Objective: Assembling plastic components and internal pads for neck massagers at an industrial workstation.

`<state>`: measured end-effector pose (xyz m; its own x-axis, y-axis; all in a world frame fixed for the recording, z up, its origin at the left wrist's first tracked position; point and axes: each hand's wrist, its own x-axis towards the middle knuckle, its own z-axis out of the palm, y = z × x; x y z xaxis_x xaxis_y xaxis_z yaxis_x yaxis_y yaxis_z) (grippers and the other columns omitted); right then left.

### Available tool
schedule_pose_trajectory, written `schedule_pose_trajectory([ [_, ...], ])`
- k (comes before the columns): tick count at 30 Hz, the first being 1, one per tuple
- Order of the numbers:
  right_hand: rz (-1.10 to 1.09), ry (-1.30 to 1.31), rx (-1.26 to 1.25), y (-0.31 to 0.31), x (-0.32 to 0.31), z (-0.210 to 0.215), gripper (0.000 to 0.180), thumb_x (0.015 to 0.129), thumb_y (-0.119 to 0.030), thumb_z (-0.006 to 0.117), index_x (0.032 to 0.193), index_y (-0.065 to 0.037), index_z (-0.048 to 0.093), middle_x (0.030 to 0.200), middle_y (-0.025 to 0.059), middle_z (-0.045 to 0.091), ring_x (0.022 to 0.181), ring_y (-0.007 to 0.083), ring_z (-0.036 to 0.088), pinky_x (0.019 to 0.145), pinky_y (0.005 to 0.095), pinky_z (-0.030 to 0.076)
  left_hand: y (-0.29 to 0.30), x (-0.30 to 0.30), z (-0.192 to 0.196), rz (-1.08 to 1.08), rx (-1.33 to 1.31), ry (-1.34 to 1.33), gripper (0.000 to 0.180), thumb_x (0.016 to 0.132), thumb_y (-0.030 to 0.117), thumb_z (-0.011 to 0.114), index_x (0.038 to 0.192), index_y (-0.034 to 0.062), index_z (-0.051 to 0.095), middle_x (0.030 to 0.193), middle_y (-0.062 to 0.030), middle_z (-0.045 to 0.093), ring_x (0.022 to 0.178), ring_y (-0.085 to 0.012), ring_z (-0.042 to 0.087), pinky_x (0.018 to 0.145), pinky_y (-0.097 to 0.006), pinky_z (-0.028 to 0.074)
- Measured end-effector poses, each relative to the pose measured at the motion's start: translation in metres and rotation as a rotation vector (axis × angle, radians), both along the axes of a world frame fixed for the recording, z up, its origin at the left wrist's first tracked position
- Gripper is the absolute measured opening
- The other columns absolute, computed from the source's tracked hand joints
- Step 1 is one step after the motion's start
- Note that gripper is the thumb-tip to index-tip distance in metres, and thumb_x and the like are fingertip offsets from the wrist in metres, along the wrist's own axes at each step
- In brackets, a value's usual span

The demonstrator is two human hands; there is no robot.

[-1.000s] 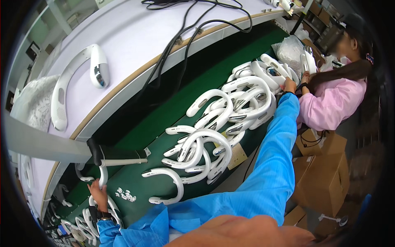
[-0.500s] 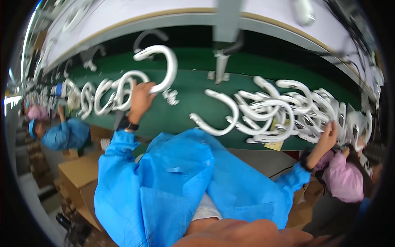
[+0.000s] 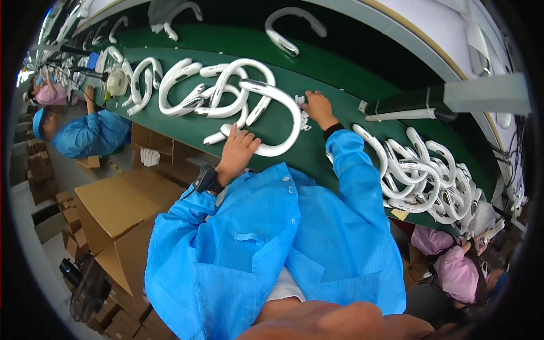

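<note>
A white C-shaped tube [image 3: 296,122], thick and smooth like a neck-worn device, lies on the green bench with its opening toward the left. My left hand [image 3: 239,152] is closed at its near end, the fingers bent over the bench's front side. Beyond the curve, my right hand [image 3: 319,109] reaches down to a small cluster of white pieces [image 3: 305,120]. Its fingers are drawn together at that cluster; what they pinch is too small to make out. Several more white curved tubes [image 3: 175,88] lie overlapping just left of my left hand.
A heap of white curved tubes [image 3: 419,175] covers the bench's right part. A grey post [image 3: 481,97] stands beyond it. Open cardboard boxes [image 3: 122,198] sit on the floor at left. A co-worker in blue [image 3: 96,133] works at left, one in pink [image 3: 456,272] at right.
The view has turned leftward. My right hand has left the heap at right and come to the small white pieces. The tube in my left hand, raised before, is now down on the bench.
</note>
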<state>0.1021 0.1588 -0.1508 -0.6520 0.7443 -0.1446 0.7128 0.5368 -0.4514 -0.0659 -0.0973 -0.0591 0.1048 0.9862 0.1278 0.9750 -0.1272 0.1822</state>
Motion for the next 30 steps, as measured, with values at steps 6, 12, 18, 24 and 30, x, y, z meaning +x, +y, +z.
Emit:
schedule_pose_trajectory([
  [6,0.117,-0.024,0.048,-0.004,-0.021,-0.026,0.024,0.078,-0.015,0.062,0.100,-0.007,0.059,0.098,0.0175,0.059,0.084,0.0370,0.061,0.072,0.0456,0.051,-0.008,-0.021,-0.025,-0.205,-0.099,0.091,0.024,0.077,0.012,0.055,0.099,0.0099,0.061,0.103,-0.0080,0.057,0.110,-0.0252,0.051,0.107,-0.055,0.028],
  [12,0.033,0.217,-0.066,0.002,-0.018,-0.035,0.013,0.072,-0.013,0.067,0.081,-0.008,0.059,0.077,0.0133,0.060,0.073,0.0329,0.063,0.061,0.0425,0.049,0.012,-0.035,-0.017,-0.247,-0.088,0.052,0.020,0.077,0.011,0.055,0.095,0.0101,0.063,0.095,-0.0059,0.057,0.106,-0.0237,0.053,0.109,-0.051,0.027],
  [18,-0.212,0.522,-0.421,0.012,-0.001,-0.046,0.007,0.079,-0.004,0.061,0.086,-0.003,0.064,0.069,0.0057,0.062,0.055,0.0126,0.059,0.048,0.0285,0.049,0.049,-0.047,0.031,-0.072,-0.214,-0.611,0.038,0.062,0.011,0.075,0.098,0.0079,0.062,0.094,-0.0062,0.061,0.092,-0.0258,0.057,0.090,-0.043,0.042],
  [24,-0.561,0.959,-1.002,-0.001,0.002,0.040,0.011,0.085,-0.003,0.056,0.093,0.004,0.059,0.077,0.0105,0.063,0.064,0.0148,0.062,0.058,0.0249,0.054,0.082,-0.062,0.090,-0.089,-0.273,-0.865,0.042,0.068,0.010,0.073,0.107,0.0031,0.060,0.091,-0.0126,0.062,0.086,-0.0230,0.059,0.077,-0.032,0.046],
  [30,-0.573,1.175,-1.240,-0.024,0.002,0.092,0.012,0.088,-0.001,0.054,0.099,0.001,0.059,0.083,0.0118,0.065,0.066,0.0130,0.062,0.060,0.0245,0.055,0.099,-0.070,0.089,-0.064,-0.578,-2.021,0.056,0.081,0.010,0.063,0.130,-0.0058,0.042,0.120,-0.0177,0.058,0.108,-0.0238,0.059,0.096,-0.035,0.045],
])
